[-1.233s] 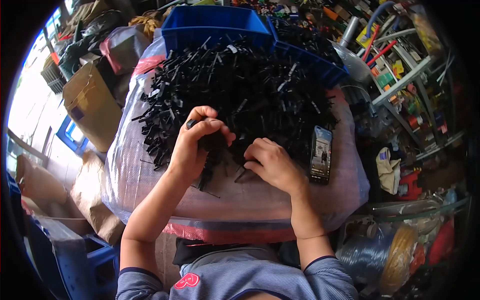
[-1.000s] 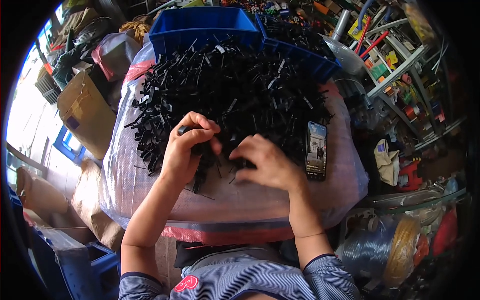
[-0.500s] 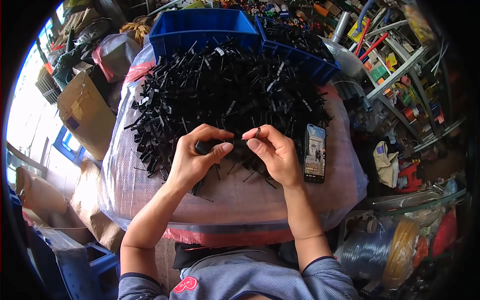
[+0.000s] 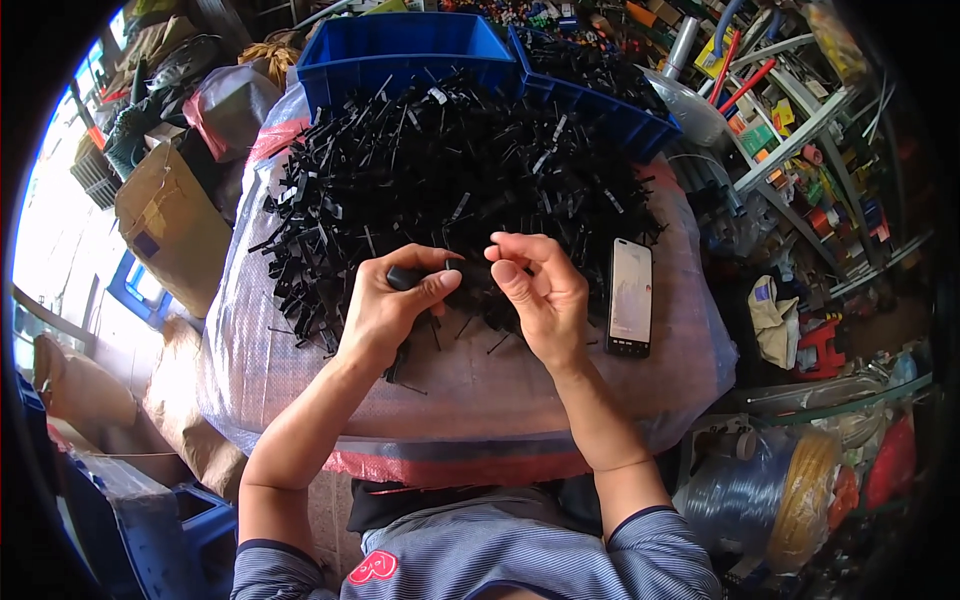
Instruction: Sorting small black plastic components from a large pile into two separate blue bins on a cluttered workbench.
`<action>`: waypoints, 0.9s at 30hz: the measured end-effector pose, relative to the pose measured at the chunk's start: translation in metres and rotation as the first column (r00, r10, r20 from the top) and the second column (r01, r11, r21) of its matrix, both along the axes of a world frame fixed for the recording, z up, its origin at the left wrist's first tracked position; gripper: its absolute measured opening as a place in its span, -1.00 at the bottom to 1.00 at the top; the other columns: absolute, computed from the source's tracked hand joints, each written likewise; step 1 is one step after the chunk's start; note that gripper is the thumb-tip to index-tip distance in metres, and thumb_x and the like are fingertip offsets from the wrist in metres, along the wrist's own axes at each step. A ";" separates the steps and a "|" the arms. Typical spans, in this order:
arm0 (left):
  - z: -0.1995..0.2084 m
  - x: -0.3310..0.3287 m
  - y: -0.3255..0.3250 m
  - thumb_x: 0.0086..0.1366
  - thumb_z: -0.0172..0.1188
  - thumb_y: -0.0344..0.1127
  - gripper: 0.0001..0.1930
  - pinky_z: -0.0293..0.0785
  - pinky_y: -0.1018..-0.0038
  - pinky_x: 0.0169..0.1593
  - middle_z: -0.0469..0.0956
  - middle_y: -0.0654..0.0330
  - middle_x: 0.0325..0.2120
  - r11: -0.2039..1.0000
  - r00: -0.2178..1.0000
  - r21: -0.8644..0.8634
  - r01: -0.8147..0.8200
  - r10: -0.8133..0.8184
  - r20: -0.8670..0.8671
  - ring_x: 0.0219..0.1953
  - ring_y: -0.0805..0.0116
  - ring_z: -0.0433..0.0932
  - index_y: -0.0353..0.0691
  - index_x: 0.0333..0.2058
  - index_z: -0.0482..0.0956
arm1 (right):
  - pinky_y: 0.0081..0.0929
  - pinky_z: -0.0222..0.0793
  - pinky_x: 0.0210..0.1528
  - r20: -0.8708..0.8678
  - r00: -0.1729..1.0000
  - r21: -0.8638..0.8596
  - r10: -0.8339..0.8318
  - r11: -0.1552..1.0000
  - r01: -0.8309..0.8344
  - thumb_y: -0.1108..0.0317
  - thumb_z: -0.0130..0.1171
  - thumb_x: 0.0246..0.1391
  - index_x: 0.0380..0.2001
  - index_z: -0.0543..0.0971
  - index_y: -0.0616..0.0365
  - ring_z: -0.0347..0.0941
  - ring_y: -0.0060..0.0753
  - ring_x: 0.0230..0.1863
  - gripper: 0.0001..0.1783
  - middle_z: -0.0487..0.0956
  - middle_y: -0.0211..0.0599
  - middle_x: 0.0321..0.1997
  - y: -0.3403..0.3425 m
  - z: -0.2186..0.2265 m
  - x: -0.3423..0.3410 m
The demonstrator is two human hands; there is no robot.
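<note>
Head camera: head-worn, left of 2 fisheyes
Facing: down across the black pile
Lower edge: striped shirt, nearest
Upper part: blue bin, farther off

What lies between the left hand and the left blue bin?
In the head view, a heap of black strip-like pieces fills the stretch from the left hand to the left blue bin.

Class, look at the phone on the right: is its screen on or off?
On. The phone shows a pale, lit screen inside its dark border.
</note>
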State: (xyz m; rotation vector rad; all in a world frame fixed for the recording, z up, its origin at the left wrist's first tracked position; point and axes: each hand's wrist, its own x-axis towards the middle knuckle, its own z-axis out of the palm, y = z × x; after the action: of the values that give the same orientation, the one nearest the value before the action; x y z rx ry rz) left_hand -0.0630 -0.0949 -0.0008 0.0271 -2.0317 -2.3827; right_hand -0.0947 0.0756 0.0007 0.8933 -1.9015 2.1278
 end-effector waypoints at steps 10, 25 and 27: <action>-0.001 0.007 0.012 -0.10 0.33 -0.52 -0.78 0.44 0.54 -0.36 0.50 0.12 -0.44 0.873 0.730 -0.370 -0.318 -0.023 -0.683 -0.44 0.32 0.53 -0.33 -0.40 0.55 | -0.70 0.29 -0.14 0.438 0.805 -0.141 0.400 0.915 -0.378 0.44 0.17 0.05 -0.31 0.51 0.20 0.38 -0.68 -0.27 -0.87 0.50 -0.40 -0.28 0.008 -0.003 -0.009; 0.000 0.000 -0.008 0.11 0.28 -0.26 -0.79 0.28 0.68 -0.43 0.46 0.33 -0.63 0.981 0.998 0.185 -0.061 0.062 0.000 -0.57 0.62 0.37 -0.30 -0.41 0.57 | -0.45 0.41 -0.17 -0.527 0.848 0.511 0.051 0.817 0.268 0.37 0.39 -0.27 -0.05 0.43 0.21 0.44 -0.29 -0.17 -0.38 0.48 -0.20 -0.14 0.002 0.012 0.006; 0.001 0.003 -0.003 0.12 0.27 -0.25 -0.79 0.28 0.68 -0.45 0.46 0.33 -0.64 0.985 0.999 0.163 -0.049 0.049 0.003 -0.58 0.62 0.37 -0.30 -0.41 0.57 | -0.38 0.42 -0.22 -0.600 0.799 0.459 0.041 0.836 0.301 0.43 0.40 -0.33 -0.05 0.42 0.24 0.43 -0.21 -0.24 -0.35 0.47 -0.16 -0.17 -0.002 0.011 0.007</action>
State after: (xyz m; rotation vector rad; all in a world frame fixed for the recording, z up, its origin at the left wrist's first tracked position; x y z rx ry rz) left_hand -0.0602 -0.0983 0.0002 0.0757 -1.8082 -2.5107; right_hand -0.0879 0.0741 0.0113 1.2769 -2.1151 1.0178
